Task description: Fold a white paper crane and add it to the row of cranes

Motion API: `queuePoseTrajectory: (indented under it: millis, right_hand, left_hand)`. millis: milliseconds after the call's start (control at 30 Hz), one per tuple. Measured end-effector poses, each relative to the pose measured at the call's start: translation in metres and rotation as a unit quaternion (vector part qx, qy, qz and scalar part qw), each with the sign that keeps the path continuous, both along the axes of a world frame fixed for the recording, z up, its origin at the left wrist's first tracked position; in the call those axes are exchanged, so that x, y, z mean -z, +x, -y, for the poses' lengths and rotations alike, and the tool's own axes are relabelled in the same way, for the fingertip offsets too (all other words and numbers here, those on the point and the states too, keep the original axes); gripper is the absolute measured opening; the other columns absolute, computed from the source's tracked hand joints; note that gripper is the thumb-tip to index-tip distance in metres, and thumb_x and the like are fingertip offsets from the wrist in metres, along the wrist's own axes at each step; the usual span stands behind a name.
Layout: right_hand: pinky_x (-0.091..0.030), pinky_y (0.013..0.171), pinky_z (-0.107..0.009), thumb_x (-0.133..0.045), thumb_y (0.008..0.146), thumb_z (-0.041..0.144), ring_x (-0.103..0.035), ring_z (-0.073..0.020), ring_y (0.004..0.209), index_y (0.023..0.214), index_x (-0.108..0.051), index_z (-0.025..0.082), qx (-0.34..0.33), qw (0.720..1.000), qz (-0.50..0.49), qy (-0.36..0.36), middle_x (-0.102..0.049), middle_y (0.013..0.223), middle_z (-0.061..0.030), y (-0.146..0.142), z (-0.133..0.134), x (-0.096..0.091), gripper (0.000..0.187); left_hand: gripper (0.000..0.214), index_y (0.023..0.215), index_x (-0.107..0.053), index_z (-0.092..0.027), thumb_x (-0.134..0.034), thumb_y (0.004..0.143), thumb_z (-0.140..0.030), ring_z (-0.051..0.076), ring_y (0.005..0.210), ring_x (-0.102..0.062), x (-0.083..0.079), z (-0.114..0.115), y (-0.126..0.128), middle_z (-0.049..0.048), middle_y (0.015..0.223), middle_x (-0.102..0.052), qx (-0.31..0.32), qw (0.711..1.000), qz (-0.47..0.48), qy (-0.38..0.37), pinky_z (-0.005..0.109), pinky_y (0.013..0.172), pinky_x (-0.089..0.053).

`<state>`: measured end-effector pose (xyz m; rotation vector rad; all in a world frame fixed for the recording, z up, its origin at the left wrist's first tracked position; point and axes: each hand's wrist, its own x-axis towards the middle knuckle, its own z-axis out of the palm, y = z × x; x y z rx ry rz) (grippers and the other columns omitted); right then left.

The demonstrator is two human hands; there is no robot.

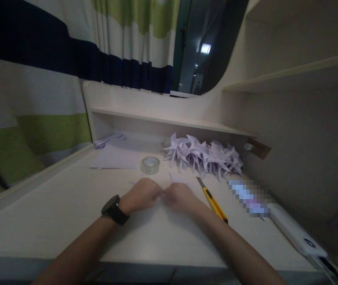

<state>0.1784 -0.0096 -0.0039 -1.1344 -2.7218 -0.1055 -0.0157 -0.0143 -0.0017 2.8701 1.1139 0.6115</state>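
Note:
My left hand (pixel 144 193), with a black watch (pixel 115 209) on its wrist, is closed above the middle of the white desk. My right hand (pixel 179 196) is closed too, its fingertips meeting those of the left. Whatever they pinch between them is hidden or too small to name. Just behind the hands lies a piece of white paper (pixel 182 179). A roll of clear tape (pixel 150 165) lies flat beyond my left hand. To the right of my right hand rests a yellow utility knife (pixel 214 202), its blade pointing away from me.
Several folded paper pinwheels (pixel 206 154) are heaped at the back, under a shelf (pixel 163 120). White paper sheets (pixel 117 154) lie at the back left. On the right are a blurred-out phone (pixel 247 198) and a white device (pixel 296 229) with cables. Curtains (pixel 50 95) hang at the left.

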Motion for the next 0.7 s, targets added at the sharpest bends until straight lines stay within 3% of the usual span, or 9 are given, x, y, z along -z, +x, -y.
queuePoseTrajectory:
  millis: [333, 700]
  right_hand:
    - [-0.030, 0.058, -0.025, -0.051, 0.083, 0.025, -0.060, -0.0151, 0.063, 0.075, -0.070, 0.015, -0.023, 1.000, 0.001, 0.002, -0.071, 0.074, -0.0081, 0.003, -0.005, 0.006, 0.023]
    - [-0.023, 0.049, -0.019, -0.054, 0.077, 0.017, -0.033, -0.0051, 0.047, 0.054, -0.061, 0.011, -0.065, 0.980, -0.136, -0.130, -0.047, 0.047, 0.0055, 0.006, -0.007, 0.006, 0.024]
  left_hand:
    - [0.018, 0.078, -0.068, -0.017, -0.051, 0.084, -0.015, 0.020, 0.075, -0.063, 0.009, -0.003, 0.002, 0.0076, 0.075, -0.069, -0.003, 0.999, -0.026, 0.018, 0.028, 0.068, -0.041]
    - [0.018, 0.081, -0.069, -0.019, -0.052, 0.081, -0.014, 0.019, 0.072, -0.063, -0.001, 0.001, -0.002, 0.0058, 0.073, -0.070, 0.015, 1.000, -0.018, -0.003, 0.027, 0.065, -0.039]
